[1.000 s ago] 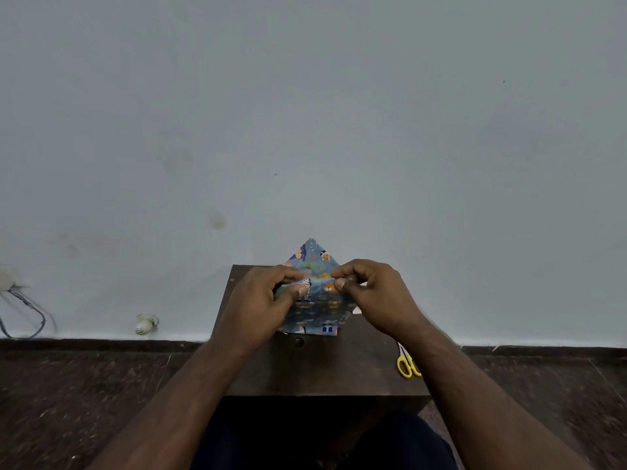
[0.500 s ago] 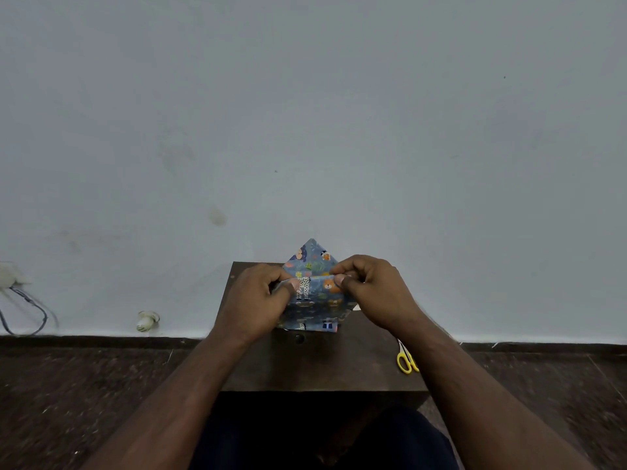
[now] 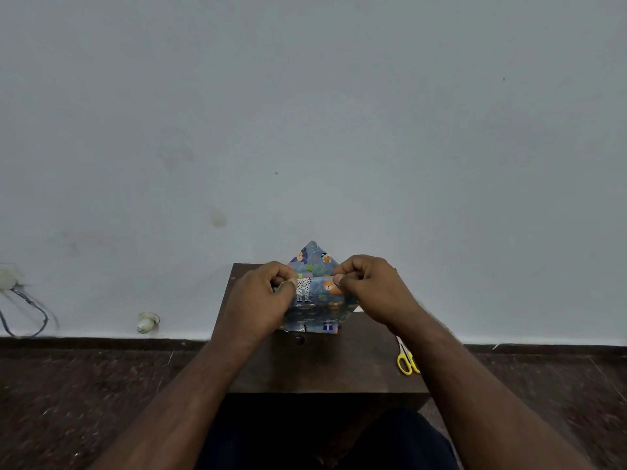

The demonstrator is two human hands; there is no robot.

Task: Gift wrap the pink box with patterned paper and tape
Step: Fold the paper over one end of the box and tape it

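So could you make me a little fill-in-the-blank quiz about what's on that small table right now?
1. Both hands pinch the patterned ____, the left hand and the right hand.
2. The scissors have ____ handles.
3. The dark table is made of ____.
4. A folded flap points ____ from the person.

Missing words: paper; yellow; wood; away

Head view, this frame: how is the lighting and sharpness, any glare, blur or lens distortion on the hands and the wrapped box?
Head view: soft, dim, even light, no glare; left hand and right hand pinching the patterned paper look sharp, print readable; wide-angle stretch splays the forearms at the lower corners; the dark table holds little detail, and the right forearm half hides the yellow scissors.
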